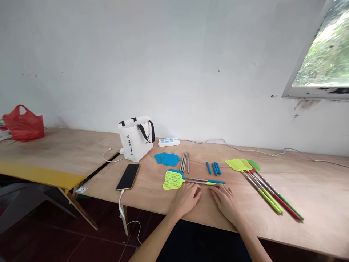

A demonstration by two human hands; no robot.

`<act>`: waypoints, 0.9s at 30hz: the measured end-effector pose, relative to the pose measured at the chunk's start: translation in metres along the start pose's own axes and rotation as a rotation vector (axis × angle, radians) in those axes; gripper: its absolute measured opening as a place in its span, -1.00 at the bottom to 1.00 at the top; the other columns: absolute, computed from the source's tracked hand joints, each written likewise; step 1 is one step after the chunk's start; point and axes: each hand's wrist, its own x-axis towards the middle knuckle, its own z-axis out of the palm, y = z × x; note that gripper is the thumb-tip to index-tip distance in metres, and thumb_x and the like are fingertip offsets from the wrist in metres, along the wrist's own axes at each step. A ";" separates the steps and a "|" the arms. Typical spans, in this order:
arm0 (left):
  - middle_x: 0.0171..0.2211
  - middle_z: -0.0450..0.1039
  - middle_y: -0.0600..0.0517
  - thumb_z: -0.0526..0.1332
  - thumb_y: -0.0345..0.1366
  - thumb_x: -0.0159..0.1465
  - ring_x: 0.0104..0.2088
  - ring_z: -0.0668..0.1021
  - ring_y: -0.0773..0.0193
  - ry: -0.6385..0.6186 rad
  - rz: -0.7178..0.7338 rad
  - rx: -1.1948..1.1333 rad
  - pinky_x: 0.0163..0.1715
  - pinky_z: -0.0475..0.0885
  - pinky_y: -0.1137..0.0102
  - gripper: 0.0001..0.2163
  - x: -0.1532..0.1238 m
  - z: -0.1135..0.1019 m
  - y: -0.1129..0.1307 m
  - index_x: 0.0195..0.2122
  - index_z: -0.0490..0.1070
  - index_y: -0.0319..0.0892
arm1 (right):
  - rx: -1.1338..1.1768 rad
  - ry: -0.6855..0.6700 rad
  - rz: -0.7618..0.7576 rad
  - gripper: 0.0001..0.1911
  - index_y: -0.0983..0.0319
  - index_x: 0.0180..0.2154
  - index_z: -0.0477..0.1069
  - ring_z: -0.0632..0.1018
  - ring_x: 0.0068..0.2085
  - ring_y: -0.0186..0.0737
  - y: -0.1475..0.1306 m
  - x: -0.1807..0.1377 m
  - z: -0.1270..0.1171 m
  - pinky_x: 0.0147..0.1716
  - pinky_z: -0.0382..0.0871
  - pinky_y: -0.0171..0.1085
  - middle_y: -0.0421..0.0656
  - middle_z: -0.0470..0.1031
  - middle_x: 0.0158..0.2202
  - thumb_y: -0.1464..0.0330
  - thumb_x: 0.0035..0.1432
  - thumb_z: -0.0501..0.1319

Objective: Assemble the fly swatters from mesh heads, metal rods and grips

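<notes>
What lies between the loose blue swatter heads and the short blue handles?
Metal rods lie between the blue heads and blue handles in the head view.

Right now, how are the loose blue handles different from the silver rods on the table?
The blue handles are bright blue, but the silver rods look shiny and metallic. The handles are shorter; the rods look longer. The handles tilt with their far ends to the left, while most of the rods lean with far ends to the right. Both are slim, straight and lie flat on the wooden table.
</notes>
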 end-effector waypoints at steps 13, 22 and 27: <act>-0.11 0.53 0.01 0.13 -0.22 0.44 -0.08 0.51 0.14 0.001 0.033 0.028 -0.09 0.35 0.29 -0.85 0.000 0.004 -0.003 -0.09 0.48 -0.05 | 0.008 -0.002 0.002 -0.67 0.01 0.03 0.44 0.53 -0.05 -0.12 0.001 0.000 0.001 -0.04 0.38 -0.10 -0.13 0.51 -0.02 0.28 0.44 -0.04; -0.11 0.54 0.01 0.14 -0.26 0.43 -0.09 0.52 0.13 -0.018 0.033 0.035 -0.11 0.35 0.29 -0.87 0.000 -0.001 0.000 -0.12 0.48 -0.07 | -0.007 0.023 0.000 -0.67 0.00 0.03 0.46 0.54 -0.08 -0.12 0.002 -0.001 0.004 -0.04 0.38 -0.10 -0.13 0.52 -0.03 0.27 0.44 -0.04; -0.12 0.54 0.01 0.14 -0.27 0.43 -0.10 0.52 0.13 -0.014 0.040 0.030 -0.12 0.35 0.28 -0.86 0.000 -0.001 0.001 -0.11 0.49 -0.07 | -0.004 0.013 0.013 -0.67 -0.01 0.04 0.45 0.54 -0.06 -0.11 0.002 -0.001 0.004 -0.05 0.38 -0.08 -0.13 0.52 -0.01 0.26 0.43 -0.03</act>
